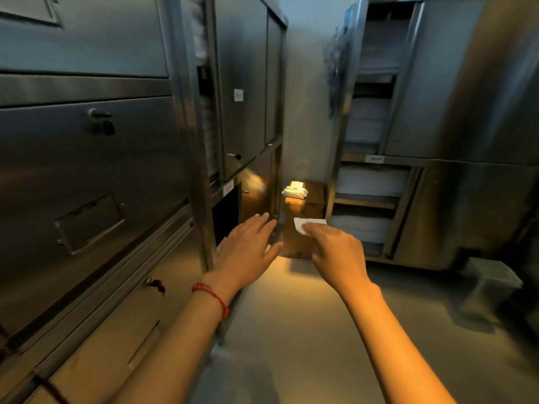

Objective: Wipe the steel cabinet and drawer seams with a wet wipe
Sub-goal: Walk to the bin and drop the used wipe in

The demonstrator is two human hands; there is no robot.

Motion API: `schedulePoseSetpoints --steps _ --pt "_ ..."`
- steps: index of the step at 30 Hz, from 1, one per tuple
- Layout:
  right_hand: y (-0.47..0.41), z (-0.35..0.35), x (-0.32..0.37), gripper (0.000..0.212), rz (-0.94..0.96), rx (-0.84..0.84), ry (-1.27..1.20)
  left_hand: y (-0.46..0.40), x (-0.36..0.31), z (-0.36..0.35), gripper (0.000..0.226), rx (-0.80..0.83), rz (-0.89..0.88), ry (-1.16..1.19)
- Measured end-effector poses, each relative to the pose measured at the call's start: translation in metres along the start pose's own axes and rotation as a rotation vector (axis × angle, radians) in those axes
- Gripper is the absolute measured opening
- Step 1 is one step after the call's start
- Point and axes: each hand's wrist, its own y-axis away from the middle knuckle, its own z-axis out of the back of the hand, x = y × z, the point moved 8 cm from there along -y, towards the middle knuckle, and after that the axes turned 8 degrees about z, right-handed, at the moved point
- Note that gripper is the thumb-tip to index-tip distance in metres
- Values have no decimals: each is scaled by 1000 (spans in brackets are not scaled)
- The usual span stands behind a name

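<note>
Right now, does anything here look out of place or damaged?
Nothing looks damaged or spilled. The right hand pinches a small white wet wipe; the left hand is open beside the steel cabinet.

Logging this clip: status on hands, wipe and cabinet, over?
Left hand open, fingers straight, touching nothing visible. Right hand pinches wet wipe in mid-air, off the steel cabinet. Cardboard box stands ahead in the aisle.

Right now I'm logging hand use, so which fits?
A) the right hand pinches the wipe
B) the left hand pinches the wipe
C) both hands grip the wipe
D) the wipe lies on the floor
A: the right hand pinches the white wipe, while the left hand is flat-fingered and holds nothing.
</note>
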Motion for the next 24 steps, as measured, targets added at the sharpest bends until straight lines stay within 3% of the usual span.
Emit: schedulePoseSetpoints --steps 24 --pt "62 119 -289 39 -213 -138 271 -148 -300 -108 58 42 -333 58"
